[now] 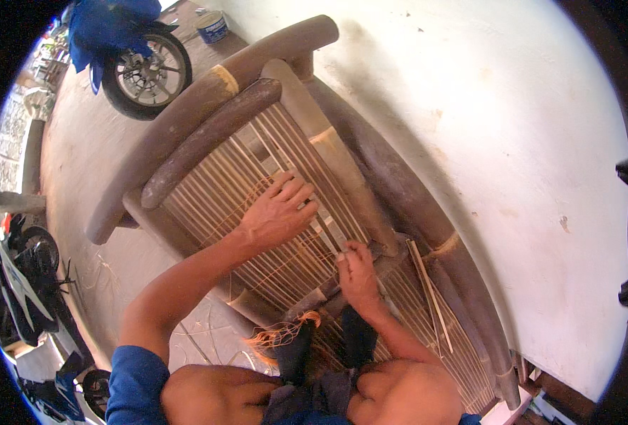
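The strip could slip or twist sideways if the two hands pull unevenly. The left hand lies with bent fingers over the panel of narrow light-brown slats; how firmly it grips is hidden beneath the palm. The right hand, nearer and further right, appears to pinch the near end of a narrow, flat, pale-brown strip between thumb and fingertips. Too sharp a bend there might split it, and a raw edge might cut the bare fingers.

The panel sits mid-scene, inside a frame of thick, dark-brown bamboo poles. Thin orange cord crosses the slats; a strip pushed against it could snag or drag the rows out of line. The loose, tangled bundle of orange fibre on the near side, close to the knees, could catch on a foot.

Loose pale strips lie over the second slatted section at near right, where the right forearm could knock them. The white wall limits room on the right. At far left stands a blue motorcycle, with a blue tin beyond it; a black-and-white motorcycle stands at left, well apart from the hands.
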### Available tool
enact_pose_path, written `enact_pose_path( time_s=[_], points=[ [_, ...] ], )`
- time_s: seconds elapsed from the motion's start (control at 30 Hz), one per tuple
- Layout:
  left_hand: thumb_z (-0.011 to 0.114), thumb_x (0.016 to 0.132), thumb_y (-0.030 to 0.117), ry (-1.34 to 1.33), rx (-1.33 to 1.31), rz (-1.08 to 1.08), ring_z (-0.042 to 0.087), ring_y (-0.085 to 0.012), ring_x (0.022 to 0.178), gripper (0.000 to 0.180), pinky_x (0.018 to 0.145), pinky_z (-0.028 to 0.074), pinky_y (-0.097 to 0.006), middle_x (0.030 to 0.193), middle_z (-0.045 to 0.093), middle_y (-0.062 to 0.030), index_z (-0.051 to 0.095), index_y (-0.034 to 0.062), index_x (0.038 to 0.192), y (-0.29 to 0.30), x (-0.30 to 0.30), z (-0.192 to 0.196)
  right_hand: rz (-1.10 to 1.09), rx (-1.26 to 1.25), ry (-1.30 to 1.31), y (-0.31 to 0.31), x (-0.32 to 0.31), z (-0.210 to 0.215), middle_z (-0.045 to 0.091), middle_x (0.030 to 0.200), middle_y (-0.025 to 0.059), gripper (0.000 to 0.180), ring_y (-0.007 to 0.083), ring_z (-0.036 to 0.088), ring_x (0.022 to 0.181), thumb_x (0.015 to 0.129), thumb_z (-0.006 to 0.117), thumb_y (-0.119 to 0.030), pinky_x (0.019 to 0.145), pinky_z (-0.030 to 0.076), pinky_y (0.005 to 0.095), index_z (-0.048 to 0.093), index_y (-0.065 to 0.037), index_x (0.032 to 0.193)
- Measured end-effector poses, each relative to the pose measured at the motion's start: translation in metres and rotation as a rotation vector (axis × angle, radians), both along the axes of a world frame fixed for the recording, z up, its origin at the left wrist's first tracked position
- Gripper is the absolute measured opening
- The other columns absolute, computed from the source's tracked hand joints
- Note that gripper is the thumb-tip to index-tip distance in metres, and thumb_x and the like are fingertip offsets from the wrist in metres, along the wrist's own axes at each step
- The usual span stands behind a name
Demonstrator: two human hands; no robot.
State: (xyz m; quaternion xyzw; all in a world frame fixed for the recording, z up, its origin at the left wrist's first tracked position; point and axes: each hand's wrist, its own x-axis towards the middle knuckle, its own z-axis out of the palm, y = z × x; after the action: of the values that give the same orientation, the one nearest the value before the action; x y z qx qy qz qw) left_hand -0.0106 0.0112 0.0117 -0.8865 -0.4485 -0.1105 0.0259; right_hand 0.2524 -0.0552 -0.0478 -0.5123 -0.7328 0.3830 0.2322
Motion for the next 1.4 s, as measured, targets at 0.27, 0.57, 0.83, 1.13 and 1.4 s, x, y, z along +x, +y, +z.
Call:
enact_pose_path(
  time_s=[0.27, 0.57, 0.83, 1.13, 1.4],
  points=[
    [0.069, 0.092, 0.025, -0.090, -0.112, 0.007, 0.057, -0.0337, 0.124, 0.024, 0.114, 0.042, -0.048, 0.124, 0.062, -0.0128, 0.067, 0.0080, 0.109, 0.014, 0.002, 0.016, 0.057, -0.033, -0.046, 0.010, 0.005, 0.001, 0.064, 0.120, 0.0220, 0.026, 0.0312, 0.070, 0.094, 0.104, 0.052, -0.010, 0.086, 0.054, 0.0402, 0.062, 0.009, 0.119],
    [0.068, 0.095, 0.028, -0.060, 0.041, 0.004, 0.051, -0.0345, 0.137, 0.035, 0.122, 0.036, -0.051, 0.136, 0.059, -0.0148, 0.067, 0.0080, 0.123, 0.034, -0.071, 0.044, 0.055, -0.101, 0.052, 0.014, 0.011, -0.005, 0.068, 0.109, 0.0189, 0.027, 0.0276, 0.070, 0.090, 0.104, 0.052, -0.011, 0.083, 0.054, 0.0359, 0.063, 0.008, 0.120],
    [0.068, 0.094, 0.029, 0.060, -0.030, 0.082, 0.056, -0.0299, 0.125, 0.025, 0.120, 0.037, -0.046, 0.122, 0.062, -0.0093, 0.067, 0.0093, 0.109, 0.039, -0.067, 0.039, 0.014, -0.198, 0.035, 0.011, 0.005, 0.011, 0.067, 0.113, 0.0224, 0.027, 0.0358, 0.067, 0.101, 0.103, 0.054, -0.014, 0.091, 0.052, 0.0423, 0.064, 0.005, 0.119],
    [0.068, 0.094, 0.026, -0.017, -0.011, 0.120, 0.056, -0.0298, 0.116, 0.019, 0.108, 0.044, -0.044, 0.111, 0.060, -0.0100, 0.065, 0.0074, 0.098, 0.040, -0.066, 0.041, 0.012, -0.289, 0.052, 0.023, 0.008, 0.018, 0.072, 0.104, 0.0212, 0.028, 0.0383, 0.071, 0.098, 0.105, 0.054, -0.020, 0.088, 0.055, 0.0436, 0.070, 0.001, 0.115],
    [0.074, 0.089, 0.023, -0.245, 0.062, -0.058, 0.063, -0.0328, 0.112, 0.027, 0.108, 0.048, -0.048, 0.112, 0.066, -0.0115, 0.069, 0.0066, 0.110, 0.022, -0.029, 0.026, 0.033, -0.408, 0.183, 0.014, 0.035, 0.007, 0.076, 0.103, 0.0165, 0.036, 0.0265, 0.073, 0.099, 0.109, 0.051, -0.028, 0.090, 0.055, 0.0379, 0.071, 0.000, 0.119]
  ],
)
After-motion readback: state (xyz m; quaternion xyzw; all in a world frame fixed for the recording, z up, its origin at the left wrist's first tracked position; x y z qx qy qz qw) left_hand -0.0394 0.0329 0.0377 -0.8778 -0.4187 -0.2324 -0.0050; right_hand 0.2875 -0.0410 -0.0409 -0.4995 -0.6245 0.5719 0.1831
